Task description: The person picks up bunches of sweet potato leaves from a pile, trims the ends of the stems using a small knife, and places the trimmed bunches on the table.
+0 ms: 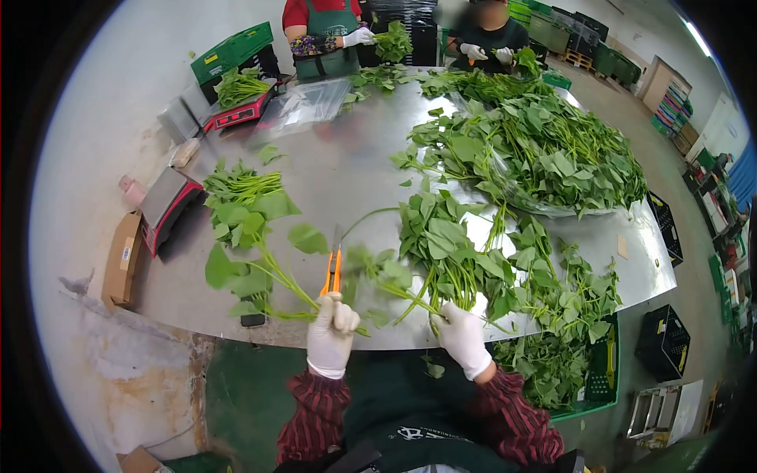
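My left hand, in a white glove, grips orange-handled scissors that point away from me over the steel table. My right hand, also gloved, holds the stem ends of a bunch of leafy greens at the table's near edge. The scissor blades sit just left of those stems. A trimmed bunch of greens lies to the left of the scissors.
A large heap of greens covers the table's right half. Two scales stand along the left edge. Two other people handle greens at the far end. A green crate of leaves and black crates stand right.
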The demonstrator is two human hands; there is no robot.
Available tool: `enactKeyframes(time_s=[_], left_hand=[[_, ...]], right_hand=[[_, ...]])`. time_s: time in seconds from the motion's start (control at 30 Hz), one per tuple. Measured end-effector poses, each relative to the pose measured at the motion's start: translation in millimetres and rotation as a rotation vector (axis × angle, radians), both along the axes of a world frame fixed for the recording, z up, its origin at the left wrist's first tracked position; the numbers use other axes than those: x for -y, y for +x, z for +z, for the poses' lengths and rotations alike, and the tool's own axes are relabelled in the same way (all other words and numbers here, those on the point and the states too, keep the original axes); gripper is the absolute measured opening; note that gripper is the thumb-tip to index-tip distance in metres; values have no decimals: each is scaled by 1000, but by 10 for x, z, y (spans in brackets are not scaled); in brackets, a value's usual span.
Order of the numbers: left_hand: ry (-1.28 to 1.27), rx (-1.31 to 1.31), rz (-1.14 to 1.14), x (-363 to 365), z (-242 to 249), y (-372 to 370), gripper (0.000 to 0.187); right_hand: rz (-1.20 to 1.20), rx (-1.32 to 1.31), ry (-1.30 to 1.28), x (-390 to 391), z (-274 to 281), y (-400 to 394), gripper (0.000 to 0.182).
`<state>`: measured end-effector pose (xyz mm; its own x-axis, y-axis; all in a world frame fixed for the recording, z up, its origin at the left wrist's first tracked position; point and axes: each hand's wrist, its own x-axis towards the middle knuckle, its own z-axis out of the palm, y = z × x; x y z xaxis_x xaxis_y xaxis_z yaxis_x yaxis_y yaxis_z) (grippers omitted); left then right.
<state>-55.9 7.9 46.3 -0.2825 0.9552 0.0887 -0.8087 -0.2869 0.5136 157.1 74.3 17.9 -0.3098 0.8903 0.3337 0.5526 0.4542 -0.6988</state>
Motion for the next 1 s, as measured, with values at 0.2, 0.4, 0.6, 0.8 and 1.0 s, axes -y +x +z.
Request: enactKeyframes(time_s=[0.2,0.4,0.6,0.8,1.0], left_hand=[[-324,-85,-116,-75,-97,740,23],[-196,-188,-289,-273,-121,978,24],[-267,-130,-323,-261,-101,1070,18],[-264,-122,-291,-242,-47,1163,15],[-154,-175,-67,-299,-14,701,9]], right_hand=[[-58,-224,-385,263,321,114,21],[12,-115,40,403,240,270,11],[4,-263,86,462,236,318,9],[-436,-601,-193,526,252,371,13],[-752,148,36,-87,-98,1532,28]])
